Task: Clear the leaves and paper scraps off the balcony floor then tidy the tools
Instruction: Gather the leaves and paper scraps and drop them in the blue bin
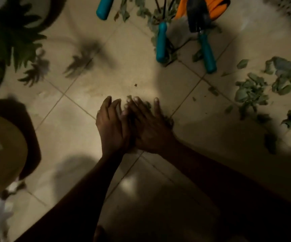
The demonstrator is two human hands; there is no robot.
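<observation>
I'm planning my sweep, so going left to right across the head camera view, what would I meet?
Potted plant → left hand → right hand → teal-handled trowel → leaf pile.

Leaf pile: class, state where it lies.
Head view, right side: the leaf pile lies on the floor, right of the right hand, near the teal-handled trowel.
</observation>
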